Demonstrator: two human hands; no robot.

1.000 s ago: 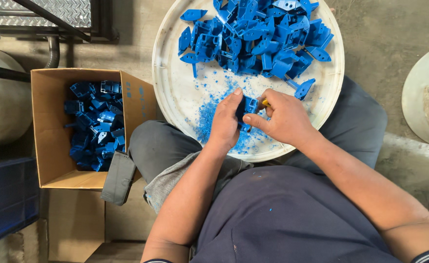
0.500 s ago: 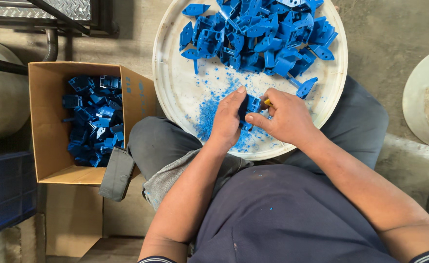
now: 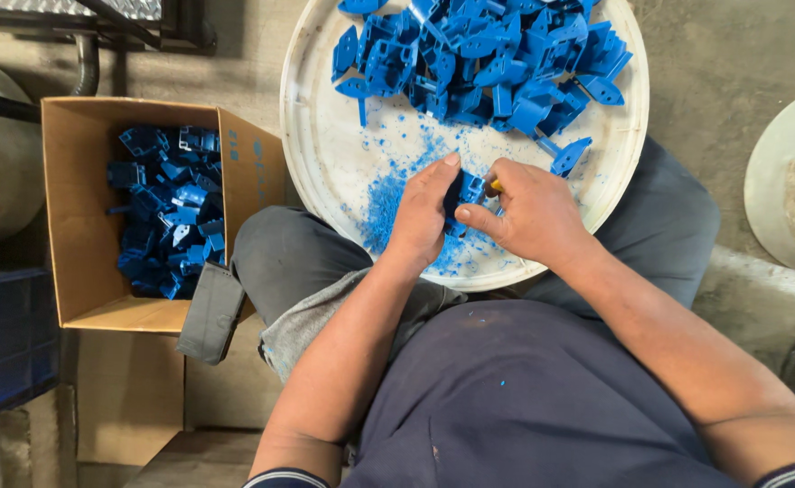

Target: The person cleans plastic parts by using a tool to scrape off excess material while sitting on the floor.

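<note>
Gripping one blue plastic part (image 3: 466, 192) between both hands, over the near edge of the round white tray (image 3: 318, 172) that sits on the person's lap. Left hand (image 3: 423, 215) closed around the part's left side, fingers curled over it, thumb side hidden. Right hand (image 3: 526, 213) closed too, thumb and fingers pinching the part's right side along with a small tool; only its yellow tip (image 3: 496, 185) shows, so kind of tool unclear. Part is mostly covered by the hands.

Pile of blue parts (image 3: 497, 59) lies at the far half of the tray, well apart from the hands. Blue shavings (image 3: 397, 181) scattered on the tray just beside and under the left hand. Open cardboard box (image 3: 81, 226) on the person's left, holding more blue parts (image 3: 167, 212), near the left knee.

Risks, judged: tool tip works right next to the left fingers, so a slip off the plastic edge could nick them. Tray rests on knees only; a leg shift could tilt it and spill pile and shavings. Shavings could make the grip slippery, dropping the part. A toss toward the box could miss, since the box rim stands off to the side.
</note>
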